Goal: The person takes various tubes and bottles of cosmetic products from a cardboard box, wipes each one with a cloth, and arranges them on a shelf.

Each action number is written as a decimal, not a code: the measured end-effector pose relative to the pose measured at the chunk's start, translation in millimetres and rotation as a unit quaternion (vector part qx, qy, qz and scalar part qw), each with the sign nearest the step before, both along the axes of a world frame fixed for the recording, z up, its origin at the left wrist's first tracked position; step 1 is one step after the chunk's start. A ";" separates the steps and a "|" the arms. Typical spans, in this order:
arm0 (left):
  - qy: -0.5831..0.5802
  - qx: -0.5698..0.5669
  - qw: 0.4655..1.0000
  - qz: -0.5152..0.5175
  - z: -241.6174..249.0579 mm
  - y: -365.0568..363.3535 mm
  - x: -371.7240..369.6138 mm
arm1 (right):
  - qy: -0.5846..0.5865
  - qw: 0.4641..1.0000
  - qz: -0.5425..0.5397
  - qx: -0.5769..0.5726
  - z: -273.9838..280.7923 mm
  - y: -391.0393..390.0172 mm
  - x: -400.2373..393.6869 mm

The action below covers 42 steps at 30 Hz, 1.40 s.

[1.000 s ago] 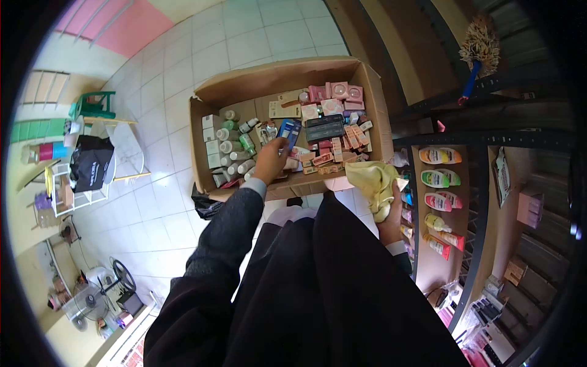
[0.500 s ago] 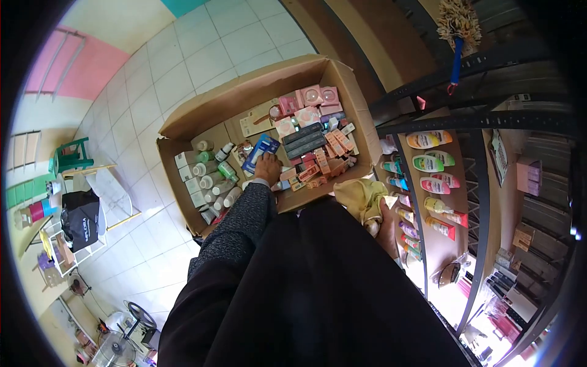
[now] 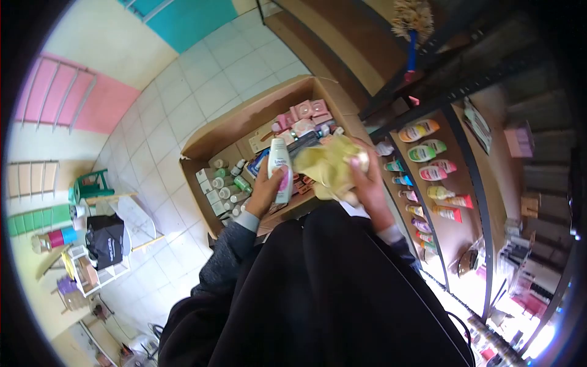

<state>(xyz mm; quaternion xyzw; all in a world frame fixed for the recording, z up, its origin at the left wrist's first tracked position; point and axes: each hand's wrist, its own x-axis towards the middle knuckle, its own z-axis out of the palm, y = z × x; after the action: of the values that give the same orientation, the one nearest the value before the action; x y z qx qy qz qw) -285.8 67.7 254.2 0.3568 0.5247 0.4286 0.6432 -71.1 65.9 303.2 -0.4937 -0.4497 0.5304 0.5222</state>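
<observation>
My left hand is closed around a white lotion bottle with a pink label, held upright over the cardboard box. My right hand grips a crumpled yellow cloth, just right of the bottle; the cloth is slightly blurred. Below both hands, the box holds small pink boxes, white-capped bottles and a blue package, which the bottle and my left hand partly cover.
At the right, metal shelving carries rows of coloured bottles. A duster hangs from its frame. White floor tiles lie left of the box. Farther left stand a green stool and a rack with a black bag.
My left hand has come up from inside the box with the lotion bottle. My right hand has brought the yellow cloth from the box's right edge over to the bottle. The view has shifted.
</observation>
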 end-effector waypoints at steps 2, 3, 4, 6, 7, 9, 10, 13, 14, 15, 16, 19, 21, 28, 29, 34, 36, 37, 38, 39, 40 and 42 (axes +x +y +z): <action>-0.022 0.093 0.995 0.004 -2.7 -4.4 26.5 | -0.219 0.969 0.013 0.117 12.3 7.4 -22.0; -0.028 0.100 0.995 -0.013 -0.3 -4.7 38.3 | -0.392 0.896 0.008 0.208 20.4 7.0 -30.8; -0.038 0.118 0.991 0.043 3.8 -4.2 49.4 | -0.377 0.903 -0.015 0.204 26.5 1.3 -37.2; -0.108 0.100 0.983 0.108 17.1 -5.9 60.8 | -0.348 0.918 -0.026 0.187 40.4 -21.0 -36.0; -0.113 0.103 0.984 0.097 27.4 -7.6 68.1 | -0.336 0.926 -0.015 0.174 50.8 -31.0 -31.8; -0.172 0.061 0.982 0.048 41.6 -18.5 83.0 | -0.354 0.921 -0.030 0.157 58.6 -48.2 -20.1; -0.174 0.058 0.981 0.057 38.6 -20.5 92.4 | -0.367 0.916 -0.039 0.156 59.6 -55.6 -13.4; -0.129 0.039 0.990 0.047 51.4 -26.5 115.0 | -0.383 0.910 -0.069 0.142 61.6 -77.5 5.7; -0.094 0.092 0.991 0.020 48.0 -23.9 116.6 | -0.367 0.921 -0.058 0.114 62.7 -88.1 12.1; -0.060 0.064 0.995 0.039 23.2 -10.2 111.5 | -0.350 0.932 -0.047 0.087 63.7 -99.9 17.7; -0.029 0.072 0.995 0.070 30.3 -1.6 116.3 | -0.359 0.927 -0.024 0.102 52.3 -115.9 21.7; -0.089 0.031 0.992 0.079 68.4 -0.9 143.3 | -0.321 0.944 -0.015 0.073 12.8 -153.5 48.9; -0.132 0.041 0.990 -0.007 76.7 -13.8 161.2 | -0.343 0.937 -0.074 0.006 0.7 -162.7 83.2; -0.182 -0.079 0.963 -0.184 33.7 -135.9 258.2 | 0.007 0.964 -0.246 -0.097 -14.0 -172.0 153.2; -0.230 -0.078 0.955 -0.170 37.0 -153.3 277.2 | 0.018 0.968 -0.231 -0.098 -27.9 -182.1 160.3; -0.089 -0.074 0.973 -0.200 -1.7 -212.0 331.0 | -0.441 0.831 -0.335 -0.049 -53.8 -243.4 225.0; -0.011 0.008 0.987 -0.157 -26.6 -229.1 352.7 | -0.420 0.833 -0.360 -0.025 -49.0 -272.0 250.9; 0.007 0.052 0.989 -0.137 -33.3 -235.4 361.8 | -0.298 0.924 -0.224 -0.084 -35.0 -287.8 260.0; 0.008 0.047 0.990 -0.132 -39.7 -242.4 368.7 | -0.162 0.973 -0.078 -0.142 -28.7 -300.1 265.8; 0.005 0.050 0.991 -0.121 -39.1 -246.2 377.1 | -0.162 0.973 -0.071 -0.146 -39.3 -309.0 270.5; 0.004 0.052 0.993 -0.109 -40.6 -251.4 382.3 | -0.132 0.978 -0.052 -0.151 -53.9 -317.7 273.6; 0.012 0.060 0.989 -0.133 -58.9 -259.7 390.1 | -0.070 0.983 -0.007 -0.170 -68.0 -327.1 286.2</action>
<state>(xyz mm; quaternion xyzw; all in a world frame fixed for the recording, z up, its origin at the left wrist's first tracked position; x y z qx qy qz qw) 104.3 -192.0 195.3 0.4660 0.4538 0.3656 0.6658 215.1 -261.2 235.2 -0.6144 -0.3850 0.5599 0.4010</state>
